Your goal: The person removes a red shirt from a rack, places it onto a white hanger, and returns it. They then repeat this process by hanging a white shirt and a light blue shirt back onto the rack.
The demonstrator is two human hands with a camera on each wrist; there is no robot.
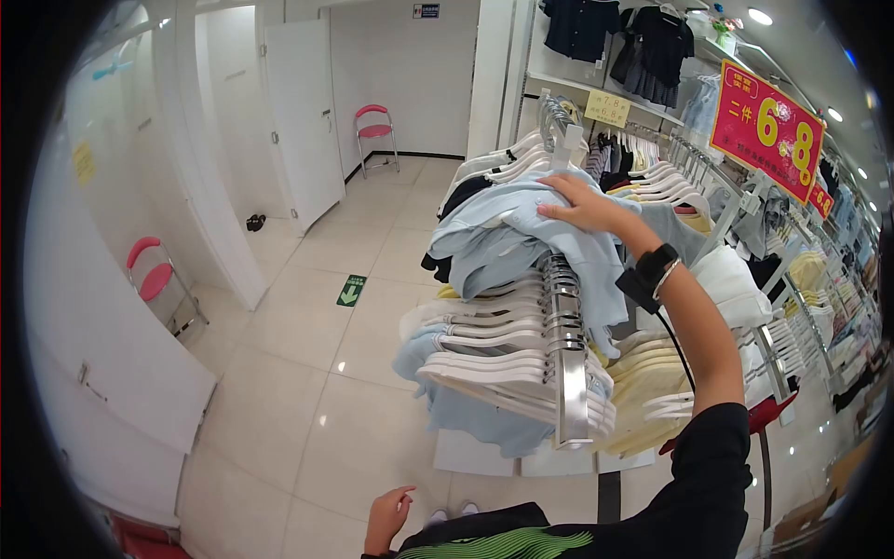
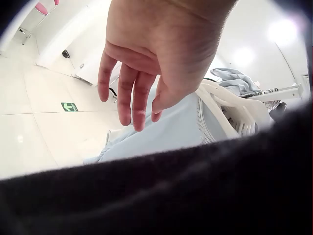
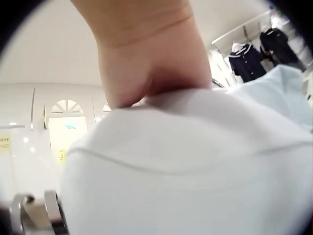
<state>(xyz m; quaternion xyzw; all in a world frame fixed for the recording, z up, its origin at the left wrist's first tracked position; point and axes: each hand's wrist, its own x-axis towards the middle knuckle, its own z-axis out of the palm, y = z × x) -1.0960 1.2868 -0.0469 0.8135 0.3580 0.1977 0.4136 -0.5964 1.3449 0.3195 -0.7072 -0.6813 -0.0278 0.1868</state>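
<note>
Light blue garments [image 1: 498,228] lie heaped over the top of a metal clothes rack, draping down both sides. My right hand [image 1: 587,205] rests on top of this heap, fingers extended over the cloth. In the right wrist view the palm [image 3: 151,73] presses against pale fabric [image 3: 171,137], which hides the fingers. My left hand [image 1: 386,515] hangs low near my body, away from the rack. The left wrist view shows that hand [image 2: 151,63] with relaxed fingers pointing down and holding nothing; behind it a light blue garment [image 2: 166,129] hangs on white hangers [image 2: 227,110].
The rack's metal rail end [image 1: 573,401] juts toward me, with several white hangers [image 1: 494,368] along it. More clothing racks and a red price sign [image 1: 768,130] stand at the right. Pink chairs [image 1: 374,130] and white fitting-room doors [image 1: 303,121] are at the left.
</note>
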